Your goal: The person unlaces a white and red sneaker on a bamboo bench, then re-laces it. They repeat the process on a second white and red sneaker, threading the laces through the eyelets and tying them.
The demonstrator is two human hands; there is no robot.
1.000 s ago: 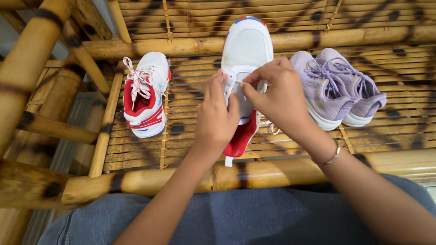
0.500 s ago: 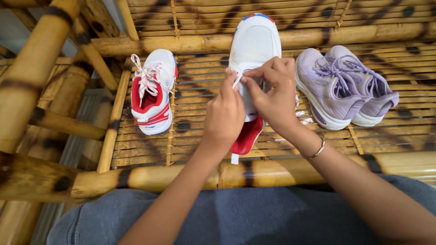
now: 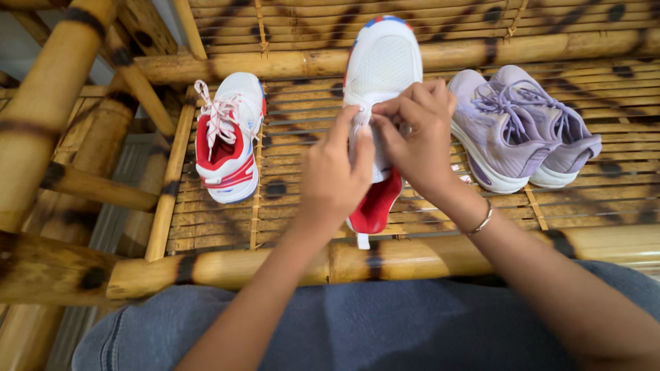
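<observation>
Two hands work on a white shoe (image 3: 382,65) with a red lining, lying in the middle of the bamboo surface (image 3: 302,199). Since a second ago, both hands have crept up toward its toe. The left hand (image 3: 337,175) and right hand (image 3: 416,134) pinch the thin lace (image 3: 359,122) together. A matching laced shoe (image 3: 228,137) sits by the left edge. Soft purple shoes (image 3: 522,127) sit near the right edge.

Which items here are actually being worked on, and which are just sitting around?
In hand:
- left hand and right hand, both at the lace
- middle white shoe with red lining

Lying about:
- left white-and-red shoe, laced
- purple pair
- bamboo bench
</observation>
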